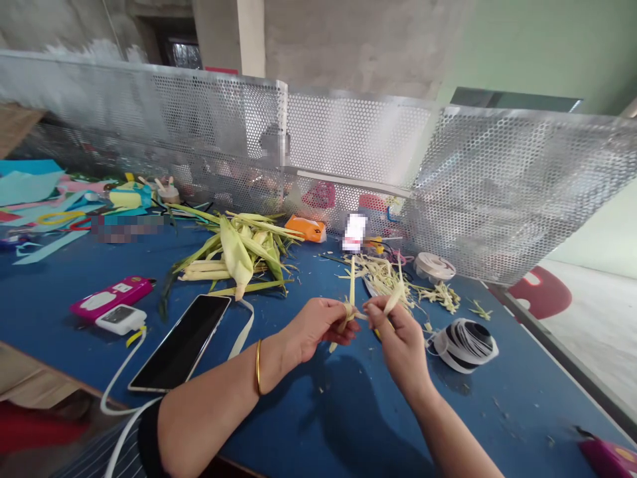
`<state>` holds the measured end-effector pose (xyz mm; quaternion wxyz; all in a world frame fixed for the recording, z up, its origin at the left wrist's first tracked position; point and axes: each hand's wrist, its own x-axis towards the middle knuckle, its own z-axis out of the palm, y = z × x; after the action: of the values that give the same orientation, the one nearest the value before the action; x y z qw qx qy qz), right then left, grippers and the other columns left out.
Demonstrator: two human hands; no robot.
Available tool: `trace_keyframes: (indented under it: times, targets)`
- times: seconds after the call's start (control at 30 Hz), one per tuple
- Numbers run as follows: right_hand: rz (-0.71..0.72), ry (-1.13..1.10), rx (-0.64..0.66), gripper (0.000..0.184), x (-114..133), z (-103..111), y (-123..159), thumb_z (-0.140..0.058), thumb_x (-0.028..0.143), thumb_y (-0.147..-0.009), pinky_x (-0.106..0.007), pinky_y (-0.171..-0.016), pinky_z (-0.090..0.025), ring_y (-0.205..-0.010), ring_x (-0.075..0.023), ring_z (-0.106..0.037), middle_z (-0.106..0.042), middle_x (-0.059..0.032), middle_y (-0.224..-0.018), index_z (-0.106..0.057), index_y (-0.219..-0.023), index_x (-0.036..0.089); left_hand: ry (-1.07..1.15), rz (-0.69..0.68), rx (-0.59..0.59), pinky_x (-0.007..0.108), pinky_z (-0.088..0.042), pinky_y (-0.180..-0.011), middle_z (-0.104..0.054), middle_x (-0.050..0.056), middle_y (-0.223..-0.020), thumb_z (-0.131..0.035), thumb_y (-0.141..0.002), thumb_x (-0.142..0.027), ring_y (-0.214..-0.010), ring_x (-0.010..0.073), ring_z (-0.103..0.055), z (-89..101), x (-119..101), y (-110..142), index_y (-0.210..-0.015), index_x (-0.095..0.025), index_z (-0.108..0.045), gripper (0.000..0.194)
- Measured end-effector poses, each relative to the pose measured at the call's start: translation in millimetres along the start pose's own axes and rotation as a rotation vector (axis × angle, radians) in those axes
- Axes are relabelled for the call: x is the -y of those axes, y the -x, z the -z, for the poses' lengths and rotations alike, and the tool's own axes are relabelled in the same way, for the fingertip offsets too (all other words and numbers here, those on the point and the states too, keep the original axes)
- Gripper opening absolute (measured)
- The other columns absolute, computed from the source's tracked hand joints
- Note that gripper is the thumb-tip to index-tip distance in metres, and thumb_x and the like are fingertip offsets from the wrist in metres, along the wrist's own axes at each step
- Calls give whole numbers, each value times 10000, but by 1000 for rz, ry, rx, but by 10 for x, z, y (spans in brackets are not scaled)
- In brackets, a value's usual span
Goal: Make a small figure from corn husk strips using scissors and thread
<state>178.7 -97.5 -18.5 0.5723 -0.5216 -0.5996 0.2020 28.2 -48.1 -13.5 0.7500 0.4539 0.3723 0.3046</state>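
Near the middle of the blue table, my left hand (326,325) is closed on a small bundle of pale corn husk strips (348,313), with one strip sticking up above the fingers and an end hanging below. Pinched in my right hand (401,342) is a pale husk strip (395,299); part of it runs across to the bundle. The two hands are a short gap apart above the table. Beyond them lies a heap of shredded husk (385,275). A yellow-handled tool, partly hidden, lies behind my right hand.
Green corn husks (236,255) are piled behind my left hand. A tablet (182,345), a purple power bank (114,295) and a white cable lie at left. On the right sit a black-and-white yarn ball (464,345) and a tape roll (434,267). Perforated metal panels (348,143) edge the table's back.
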Motion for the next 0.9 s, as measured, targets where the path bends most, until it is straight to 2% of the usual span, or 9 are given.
trace_keyframes:
  times: [0.1, 0.2, 0.3, 0.5, 0.63, 0.77, 0.83, 0.9]
  targets:
    - [142, 307, 25, 206, -7, -46, 35, -592, 381, -865, -329, -713, -412, -721, -199, -570, -648, -23, -717, -630, -739, 224, -9, -49, -57, 238, -481, -590, -610, 13, -590, -712, -703, -344, -546, 108, -581, -66, 26, 24, -665, -131, -653, 225]
    - [206, 418, 4, 177, -17, -76, 43, -616, 375, -848, -353, -746, -404, -723, -212, -585, -663, -19, -695, -652, -758, 227, -6, -55, -106, 243, -485, -608, -598, 4, -577, -679, -703, -287, -531, 95, -558, -114, 55, 29, -628, -133, -637, 176]
    - [160, 414, 19, 145, -30, -76, 32, -643, 354, -832, -354, -762, -409, -743, -214, -606, -687, -18, -722, -668, -754, 233, -12, -64, -107, 250, -492, -623, -596, 4, -575, -658, -712, -270, -536, 96, -560, -120, 62, 20, -610, -136, -629, 171]
    - [59, 377, 82, 129, -25, -65, 15, -627, 300, -797, -346, -745, -432, -757, -219, -631, -717, -23, -738, -669, -690, 240, -55, -55, -38, 277, -512, -653, -603, 15, -603, -670, -734, -384, -560, 112, -573, -62, 57, -7, -677, -127, -664, 263]
    - [-38, 319, 116, 144, -19, -64, 1, -603, 310, -781, -318, -671, -452, -732, -219, -641, -721, -38, -728, -671, -682, 231, -50, -57, -14, 278, -517, -652, -543, -11, -551, -667, -726, -318, -547, 111, -559, -31, 50, -15, -624, -136, -628, 212]
    - [-85, 268, 138, 164, -46, -32, -34, -595, 332, -787, -293, -624, -455, -675, -197, -638, -714, -34, -704, -672, -695, 219, 17, -9, 126, 281, -530, -723, -620, 34, -648, -690, -692, -246, -639, 133, -622, 15, 1, -25, -683, -110, -667, 138]
    - [-111, 256, 135, 159, -63, -18, -52, -601, 332, -782, -286, -616, -453, -642, -185, -629, -699, -20, -668, -670, -698, 216, 50, 20, 200, 282, -530, -765, -665, 71, -740, -719, -675, -230, -707, 149, -654, 34, -14, -37, -776, -87, -703, 175]
    - [-129, 237, 135, 161, -75, -10, -61, -605, 332, -783, -283, -614, -449, -622, -176, -618, -685, -11, -639, -663, -689, 214, 60, 20, 219, 276, -529, -777, -677, 78, -770, -746, -674, -228, -715, 145, -660, 36, -9, -49, -820, -82, -715, 209]
